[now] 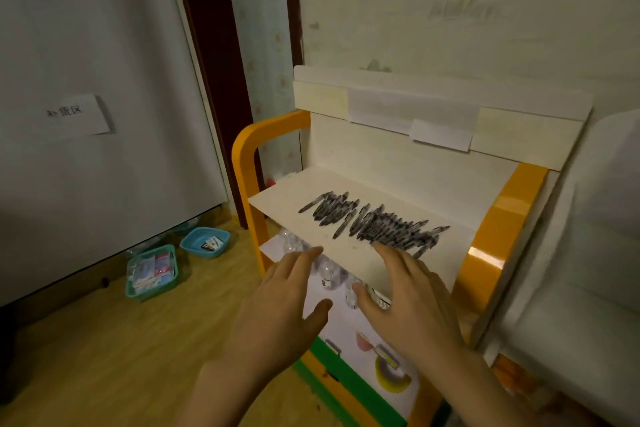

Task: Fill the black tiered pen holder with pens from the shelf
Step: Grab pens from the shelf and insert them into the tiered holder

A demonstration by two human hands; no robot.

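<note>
The pens [375, 224] are lying in a loose, overlapping row across the middle of the top shelf [287, 199], running toward its right front corner, all roughly parallel and pointing at the back edge. They are looking light, stiff and smooth, so I am judging they will roll and slip if I scoop too many; pinching a small bundle across the barrels near the middle seems safest. My right hand [412, 291] is reaching with fingers spread and relaxed, fingertips just at the nearest pens by the front edge, grasping nothing. My left hand [287, 298] is hovering released in front of the front edge. The pen holder is not showing anywhere
</note>
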